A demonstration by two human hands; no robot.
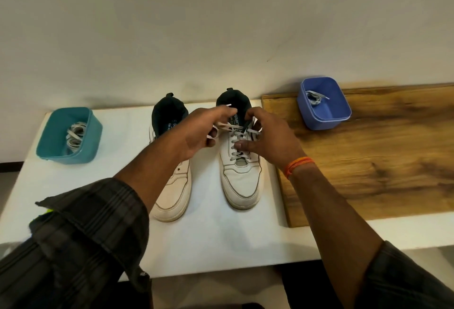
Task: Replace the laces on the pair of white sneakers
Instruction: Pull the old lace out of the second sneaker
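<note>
1. Left hand: fingers curled, pinching a white lace loop at the top of the rt shoe. Fingertips partly hid behind the lace; exact hold hard to make out.
2. Right hand: fingers bent over the upper eyelets, thumb pressed on the crossed lacing; looked to hold the lace's other side, grip mostly hidden under the hand. Orange thread band at wrist.
3. Right-side white leather sneaker w/ dark lining: toe toward the camera, laced w/ grey-white lace up most eyelets. Tongue print partly covered by both hands, unreadable.
4. Left-side white leather sneaker w/ dark lining: just beside item 3, no lace seen; midsection hid by left forearm. Insole writing too small & blurred to read.
5. Teal square plastic tub: near table's left edge, held a bundle of pale laces.
6. Blue square plastic tub: on wooden board, at the far edge by the wall; a few pale laces inside.
7. White table: bare stretch in front of both toes to the near edge. Board's rt end cut off by frame.
8. Dark plaid sleeves: lower parts cut off.
</note>
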